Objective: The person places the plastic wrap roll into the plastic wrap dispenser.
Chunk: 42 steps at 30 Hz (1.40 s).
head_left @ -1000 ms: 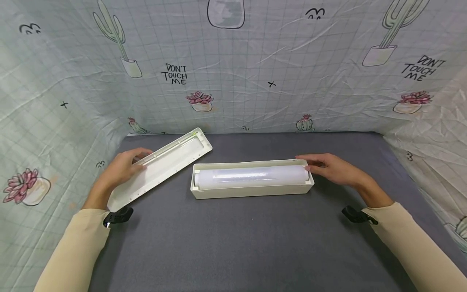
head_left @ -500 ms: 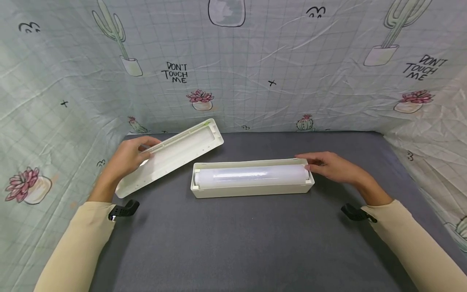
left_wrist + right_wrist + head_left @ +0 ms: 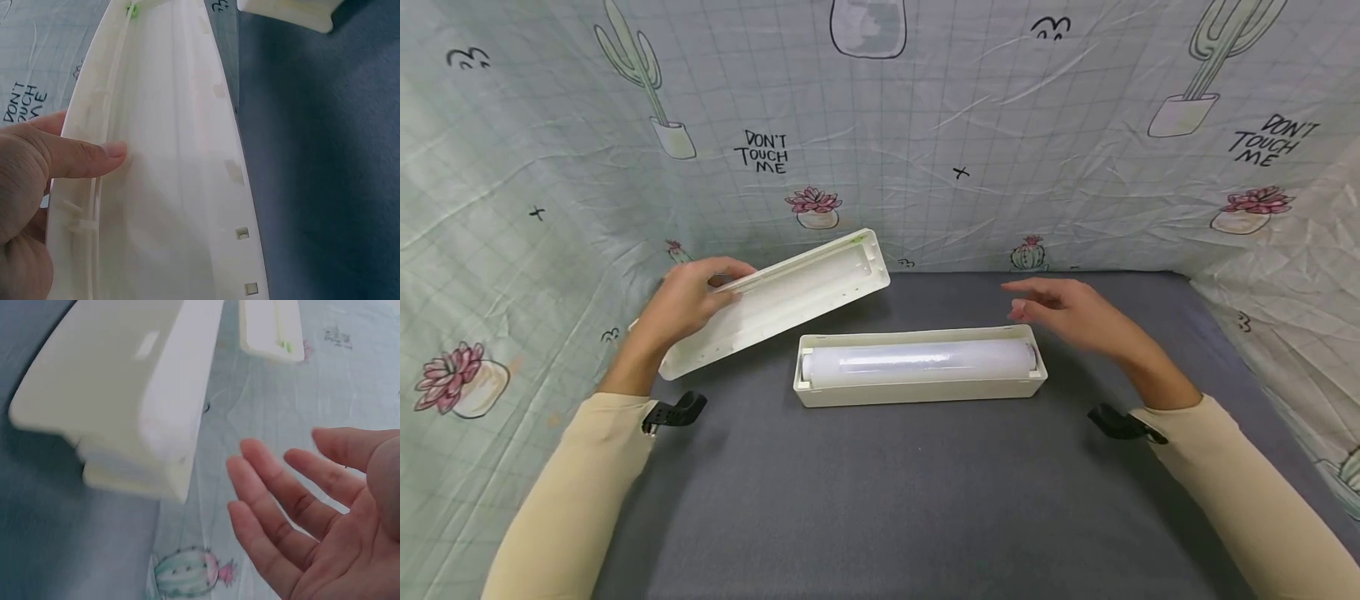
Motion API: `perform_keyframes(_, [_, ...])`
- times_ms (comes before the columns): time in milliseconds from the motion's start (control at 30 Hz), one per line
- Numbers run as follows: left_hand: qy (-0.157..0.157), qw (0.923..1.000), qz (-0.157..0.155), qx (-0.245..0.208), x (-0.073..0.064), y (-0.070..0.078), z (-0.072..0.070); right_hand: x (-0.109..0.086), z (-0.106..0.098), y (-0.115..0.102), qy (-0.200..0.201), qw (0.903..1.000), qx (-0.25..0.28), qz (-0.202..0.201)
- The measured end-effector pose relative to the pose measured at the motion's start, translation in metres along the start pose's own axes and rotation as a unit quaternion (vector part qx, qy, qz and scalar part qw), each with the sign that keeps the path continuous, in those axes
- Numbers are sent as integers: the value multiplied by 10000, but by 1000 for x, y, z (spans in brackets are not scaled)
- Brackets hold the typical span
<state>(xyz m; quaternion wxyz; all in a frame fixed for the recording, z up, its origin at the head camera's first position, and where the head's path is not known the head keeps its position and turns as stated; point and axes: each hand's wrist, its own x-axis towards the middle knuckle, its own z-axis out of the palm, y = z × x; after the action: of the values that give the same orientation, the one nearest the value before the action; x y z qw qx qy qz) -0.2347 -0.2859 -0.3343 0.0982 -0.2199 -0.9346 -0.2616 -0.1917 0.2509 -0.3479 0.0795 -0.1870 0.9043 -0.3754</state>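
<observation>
My left hand grips a long cream plastic lid by its upper long edge, its hollow inside turned toward me. In the left wrist view the thumb presses the inner face, and the other fingers are mostly hidden behind. A small green piece shows at the lid's far end. On the table lies a matching cling film box, lidless, with a roll of clear film inside. My right hand hovers above the box's right end, fingers spread and holding nothing.
A dark grey cloth covers the table. A pale printed curtain with cacti and lettering rises behind it and along both sides. Each wrist wears a black strap, such as the left strap.
The left hand has carried the lid up, away from me and rightward. My right hand has let go of the box's right end and risen above it. The box stays in place.
</observation>
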Motion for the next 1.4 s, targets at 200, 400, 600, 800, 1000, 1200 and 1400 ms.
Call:
perform_keyframes(200, [73,9995,295,23,10,20,2,13,6,-13,-289,9944,1000,-153])
perform_keyframes(400, [0,9991,422,-92,19,40,7,23,13,-27,-284,9879,1526,-10])
perform_keyframes(600, [-44,9978,641,-155,27,52,15,30,20,-37,-218,9791,2021,102])
perform_keyframes(800, [-94,9958,892,-162,31,65,19,36,22,-40,-227,9673,2521,-129])
perform_keyframes(1000, [-99,9942,1061,-170,34,76,23,38,25,-37,-296,9547,2948,-263])
perform_keyframes(1200, [-82,9923,1226,-166,37,85,27,42,28,-38,-463,9469,3175,-194])
perform_keyframes(1400, [-151,9907,1349,-25,37,94,30,47,29,-34,-435,9503,3073,-234])
